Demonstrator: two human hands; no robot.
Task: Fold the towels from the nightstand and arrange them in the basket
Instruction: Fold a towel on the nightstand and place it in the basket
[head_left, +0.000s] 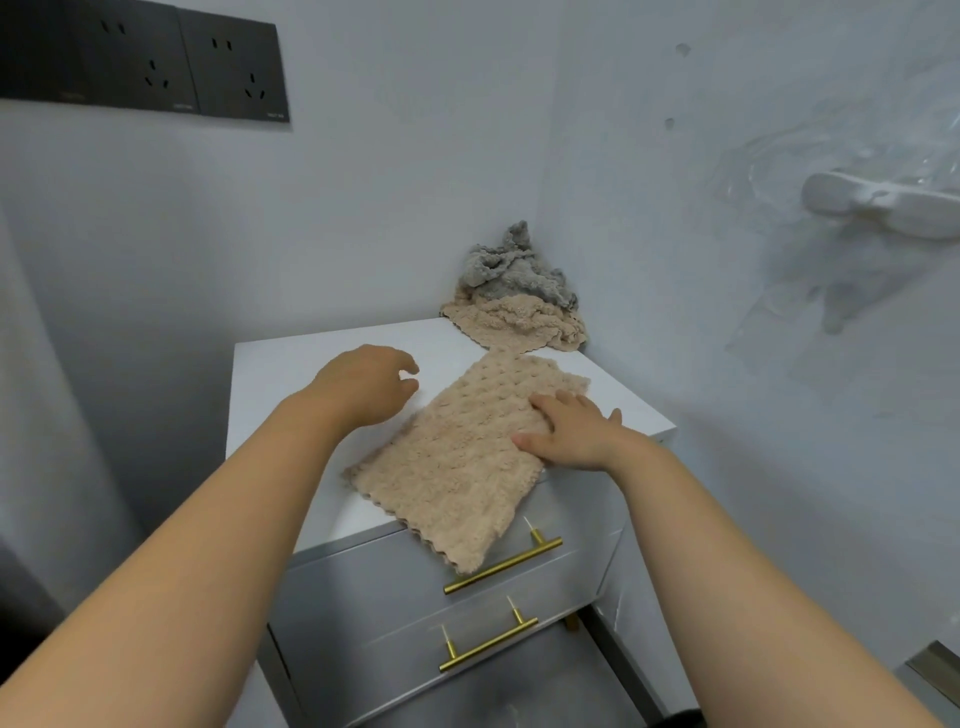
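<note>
A beige towel lies spread flat on the white nightstand, its near end hanging over the front edge above the top drawer. My right hand presses flat on the towel's right side with straight fingers. My left hand hovers just left of the towel, fingers loosely curled and holding nothing. In the back right corner of the nightstand a crumpled grey towel sits on a crumpled beige towel. No basket is in view.
The nightstand stands in a corner between two pale walls. Two grey drawers with gold bar handles face me. Dark wall sockets are at the upper left. A white holder wrapped in clear plastic is on the right wall.
</note>
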